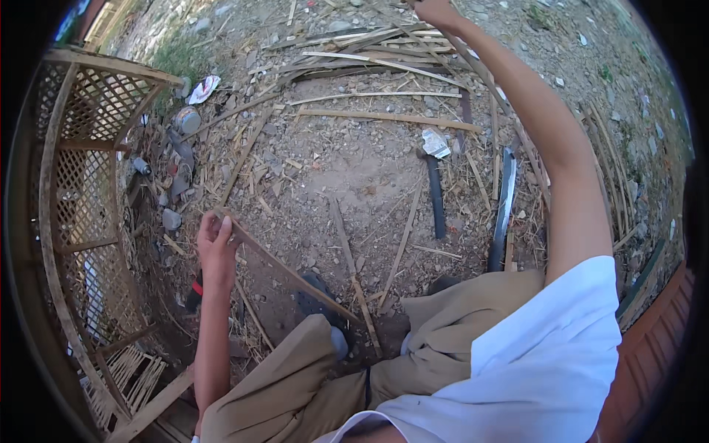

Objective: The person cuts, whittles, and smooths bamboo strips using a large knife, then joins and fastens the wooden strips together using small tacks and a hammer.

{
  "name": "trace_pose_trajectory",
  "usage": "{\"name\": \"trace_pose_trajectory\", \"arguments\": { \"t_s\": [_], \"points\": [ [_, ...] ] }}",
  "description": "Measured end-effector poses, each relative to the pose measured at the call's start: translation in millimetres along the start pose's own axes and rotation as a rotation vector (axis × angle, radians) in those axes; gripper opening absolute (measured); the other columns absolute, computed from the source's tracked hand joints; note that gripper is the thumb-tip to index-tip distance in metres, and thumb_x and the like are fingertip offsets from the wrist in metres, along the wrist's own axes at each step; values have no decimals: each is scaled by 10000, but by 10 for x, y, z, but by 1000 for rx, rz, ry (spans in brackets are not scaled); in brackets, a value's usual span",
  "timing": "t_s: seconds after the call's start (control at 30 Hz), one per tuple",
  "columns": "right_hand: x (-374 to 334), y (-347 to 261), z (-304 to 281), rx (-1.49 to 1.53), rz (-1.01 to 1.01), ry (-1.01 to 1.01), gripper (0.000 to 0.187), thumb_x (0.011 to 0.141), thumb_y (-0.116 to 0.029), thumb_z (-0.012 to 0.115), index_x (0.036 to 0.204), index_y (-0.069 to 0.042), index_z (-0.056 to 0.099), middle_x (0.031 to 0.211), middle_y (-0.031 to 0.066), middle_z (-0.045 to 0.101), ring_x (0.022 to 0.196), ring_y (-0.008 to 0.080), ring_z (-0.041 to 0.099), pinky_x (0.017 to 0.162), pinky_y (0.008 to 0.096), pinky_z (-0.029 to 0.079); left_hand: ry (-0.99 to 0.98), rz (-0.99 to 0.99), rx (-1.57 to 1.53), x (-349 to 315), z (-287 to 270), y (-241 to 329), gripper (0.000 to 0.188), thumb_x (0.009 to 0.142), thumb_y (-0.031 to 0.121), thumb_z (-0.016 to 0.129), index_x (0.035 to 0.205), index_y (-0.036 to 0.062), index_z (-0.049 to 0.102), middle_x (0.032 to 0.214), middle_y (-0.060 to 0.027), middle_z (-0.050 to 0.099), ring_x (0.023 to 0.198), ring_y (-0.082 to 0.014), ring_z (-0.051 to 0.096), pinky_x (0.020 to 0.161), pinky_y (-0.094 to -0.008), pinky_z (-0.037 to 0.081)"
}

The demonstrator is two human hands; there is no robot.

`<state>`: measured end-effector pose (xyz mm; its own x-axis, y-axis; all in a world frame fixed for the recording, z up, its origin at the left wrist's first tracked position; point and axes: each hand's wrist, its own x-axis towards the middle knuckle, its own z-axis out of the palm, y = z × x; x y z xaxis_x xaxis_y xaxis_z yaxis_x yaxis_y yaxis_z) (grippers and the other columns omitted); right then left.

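My left hand (216, 247) is closed on one end of a thin wooden strip (284, 267), thumb on top. From there the strip slants down to the right, above my knee and dark shoe (319, 295). Stretched far forward, my right hand (437, 13) reaches the top edge of the view beside the pile of wooden strips (369, 65). Its fingers look curled, but what they grip is cut off. A hammer (436, 196) with a black handle lies on the ground before me. Right of it lies a long blade (506, 192) with a shiny edge and dark lower end.
A wooden lattice frame (88, 184) stands along the left. Loose strips (391, 117) lie scattered over the stony dirt. A crumpled wrapper (436, 143) sits by the hammer head. At left are a plastic container (187, 119) and a red-and-black tool handle (194, 292). A reddish ribbed surface (653, 347) borders the right.
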<state>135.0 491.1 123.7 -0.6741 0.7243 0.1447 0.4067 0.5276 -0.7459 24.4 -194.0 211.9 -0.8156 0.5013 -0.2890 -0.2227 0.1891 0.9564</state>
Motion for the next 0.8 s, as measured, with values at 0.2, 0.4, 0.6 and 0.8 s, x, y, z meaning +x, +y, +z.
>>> {"name": "trace_pose_trajectory", "arguments": {
  "t_s": [0.2, 0.4, 0.6, 0.8],
  "points": [
    [-1297, -1866, 235, 239, -134, -645, 357, 1123, -107, 482, 1460, -14, 550, 1061, 95, 653, 897, 127, 676, 906, 325, 575, -14, 79, -24, 373, -7, 102, 239, 1072, 138, 687, 1276, 43, 607, 1093, -79, 714, 936, -194, 723, 813, -370, 585],
    [-1995, -2315, 540, 247, -111, -957, 226, 1119, -62, 521, 1326, 13, 567, 1182, 92, 601, 993, 197, 781, 848, 350, 657, -140, 247, 84, 904, 431, 571, 330, 1060, 171, 721, 1345, 46, 610, 1116, -82, 736, 1000, -160, 702, 789, -341, 552],
    [-2331, -2513, 587, 251, -109, -935, 221, 1125, -89, 534, 1327, -3, 544, 1164, 96, 611, 1041, 225, 782, 967, 378, 660, -238, 476, 242, 1360, 641, 931, 354, 1064, 218, 707, 1343, 46, 574, 1057, -82, 717, 966, -151, 683, 761, -332, 560],
    [-2358, -2611, 570, 326, -257, -718, 167, 1130, -96, 534, 1256, 9, 562, 1161, 106, 627, 1102, 233, 780, 940, 384, 645, -314, 591, 253, 1281, 874, 1243, 391, 1021, 204, 749, 1358, 54, 619, 1116, -75, 699, 958, -158, 681, 755, -313, 565]
  ]
}}
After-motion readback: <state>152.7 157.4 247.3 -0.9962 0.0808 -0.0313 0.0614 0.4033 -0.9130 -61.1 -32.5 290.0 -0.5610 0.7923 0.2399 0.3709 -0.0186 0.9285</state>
